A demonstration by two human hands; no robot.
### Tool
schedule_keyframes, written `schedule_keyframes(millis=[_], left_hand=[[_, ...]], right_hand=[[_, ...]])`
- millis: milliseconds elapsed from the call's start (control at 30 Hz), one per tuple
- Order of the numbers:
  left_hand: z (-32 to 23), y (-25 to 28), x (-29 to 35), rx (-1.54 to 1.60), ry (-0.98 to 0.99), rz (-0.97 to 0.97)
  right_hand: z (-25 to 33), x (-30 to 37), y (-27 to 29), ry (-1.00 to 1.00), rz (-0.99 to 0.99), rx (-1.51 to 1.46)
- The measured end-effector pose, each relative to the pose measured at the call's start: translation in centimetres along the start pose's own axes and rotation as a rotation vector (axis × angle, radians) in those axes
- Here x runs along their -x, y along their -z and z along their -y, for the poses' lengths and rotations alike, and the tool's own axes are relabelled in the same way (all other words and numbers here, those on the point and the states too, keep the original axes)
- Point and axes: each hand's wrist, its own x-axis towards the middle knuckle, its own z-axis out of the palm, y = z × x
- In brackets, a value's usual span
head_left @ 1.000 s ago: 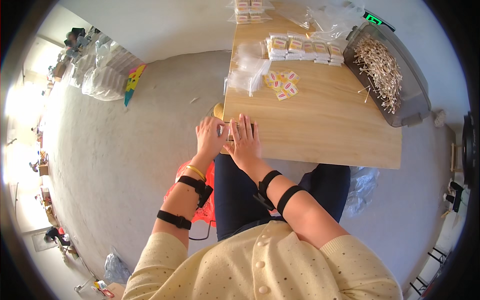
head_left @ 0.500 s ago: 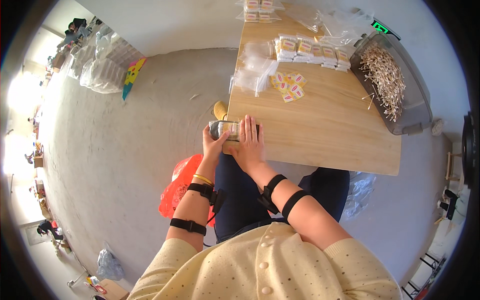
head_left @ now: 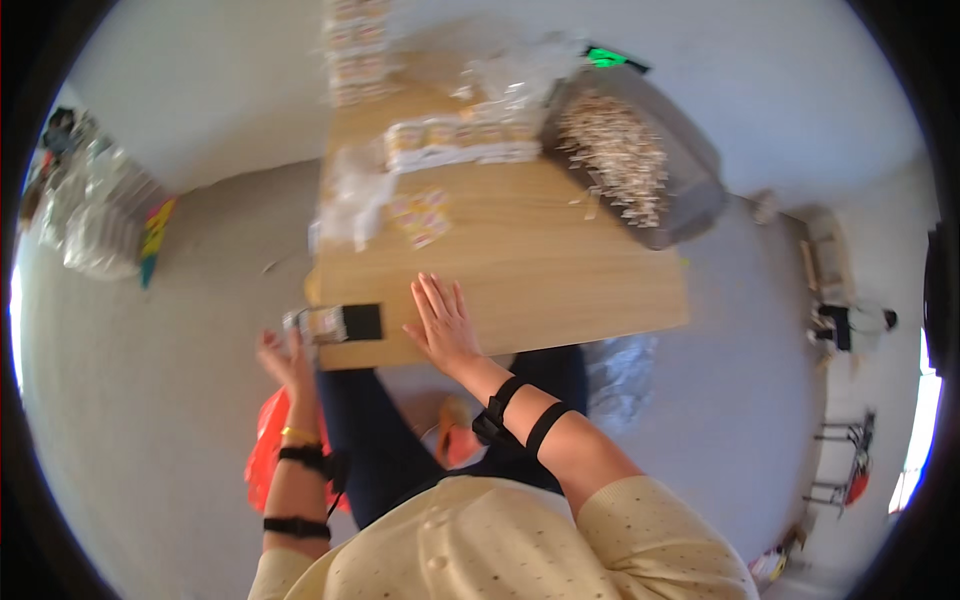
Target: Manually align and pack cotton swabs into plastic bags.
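A clear bag of cotton swabs (head_left: 326, 324) lies at the table's front left corner, next to a flat black rectangular piece (head_left: 362, 322). Beside the bag's left end is my left hand (head_left: 288, 364), just off the table edge. Its thumb and fingers look apart, though blurred; whether a fingertip touches the plastic I cannot tell. My right hand (head_left: 446, 328) is open and empty, fingers stretched out over the tabletop, to the right of the black piece. Yellow and white printed cards (head_left: 420, 217) lie loose farther back.
Beyond the cards, filled swab bags (head_left: 462, 140) form a row; clear empty bags (head_left: 355, 195) lie to their left. A grey bin (head_left: 690, 185) of loose cotton swabs (head_left: 618, 150) stands tilted at the right. More packs (head_left: 358, 50) are stacked at the far left. A red plastic bag (head_left: 268, 435) hangs below.
My right hand has come off the swab bag and moved right, uncovering the black piece. My left hand's grip has loosened and shifted left. The whole view has swung.
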Motion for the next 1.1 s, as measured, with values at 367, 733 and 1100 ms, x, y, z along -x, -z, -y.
schedule_keyframes(millis=[367,733,1100], left_hand=[[-19.8,-10.5,12.2,-0.262,-0.894,0.885],[-21.3,-11.5,13.7,-0.444,-0.912,1.019],[-21.5,-11.0,13.3,-0.462,-0.847,1.057]], right_hand=[[-25.8,7.4,17.0,-0.725,-0.245,0.423],[-36.8,-4.2,22.1,-0.578,-0.193,0.564],[-36.7,-12.3,20.1,-0.996,-0.122,0.585]])
